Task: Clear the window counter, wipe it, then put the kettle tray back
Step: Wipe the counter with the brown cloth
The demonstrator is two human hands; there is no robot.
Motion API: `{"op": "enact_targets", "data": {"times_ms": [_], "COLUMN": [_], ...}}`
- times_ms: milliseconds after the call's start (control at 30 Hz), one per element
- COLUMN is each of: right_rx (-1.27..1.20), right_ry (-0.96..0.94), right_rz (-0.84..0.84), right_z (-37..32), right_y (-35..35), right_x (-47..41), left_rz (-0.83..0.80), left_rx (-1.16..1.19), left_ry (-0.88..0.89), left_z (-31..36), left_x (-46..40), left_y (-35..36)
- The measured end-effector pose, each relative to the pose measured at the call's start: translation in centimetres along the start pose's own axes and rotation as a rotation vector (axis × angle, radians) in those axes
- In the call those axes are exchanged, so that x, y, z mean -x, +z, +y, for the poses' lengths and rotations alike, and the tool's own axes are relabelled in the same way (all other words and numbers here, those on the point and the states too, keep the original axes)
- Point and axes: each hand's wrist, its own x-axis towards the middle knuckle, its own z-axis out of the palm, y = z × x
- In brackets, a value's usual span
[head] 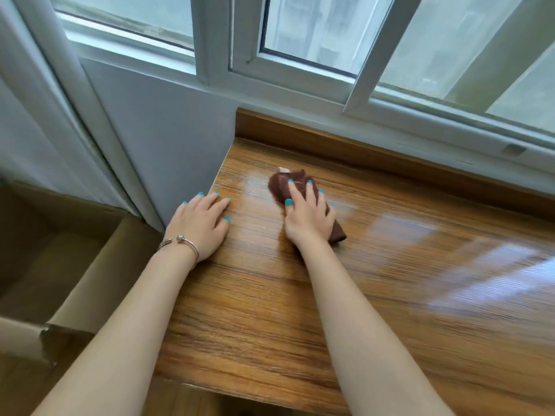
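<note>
A wooden window counter (375, 289) runs under the window and nothing stands on the part I see. My right hand (307, 219) presses flat on a crumpled brown cloth (282, 181) near the counter's far left part, fingers spread over it. My left hand (201, 223) lies palm down on the counter's left edge, fingers apart, holding nothing; a bracelet sits on its wrist. A wet sheen shows on the wood around the cloth. The kettle tray is not in view.
A white sliding window frame (300, 82) lines the back of the counter behind a raised wooden lip (330, 136). A grey wall panel (162, 139) bounds the counter's left end. An open cardboard box (69, 265) stands on the floor at the left.
</note>
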Motion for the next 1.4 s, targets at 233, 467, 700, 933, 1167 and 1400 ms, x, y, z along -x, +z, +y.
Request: {"op": "enact_targets", "data": {"times_ms": [233,467,700,933,1167,1400], "right_rx": [0.037,0.068,0.093,0.05,-0.015,0.014], "right_ry": [-0.494,-0.648,-0.309,-0.484,-0.907,-0.498], "right_rz": [-0.12,-0.202,-0.079,-0.108,-0.202,-0.055], "right_z": [-3.8,4.3,9.3,11.4,20.3,17.9], "right_y": [1.8,0.0,-1.5,-1.9,-2.8,-2.8], "right_x": [3.3,13.2,3.3,6.7,16.0,2.0], "left_rz": [0.082,0.106,0.097,0.144,0.127,0.184], "left_rx": [0.287,0.171,0.27,0.208,0.199,0.039], "left_ry": [-0.001,-0.011,0.033,-0.171,-0.178,-0.06], "left_z": [-1.9,2.3,10.9,13.6,16.6,18.3], "left_x": [0.9,1.4,2.9,5.7,8.1,9.2], "left_y": [-0.8,-0.8,1.9,2.3,3.5,6.3]}}
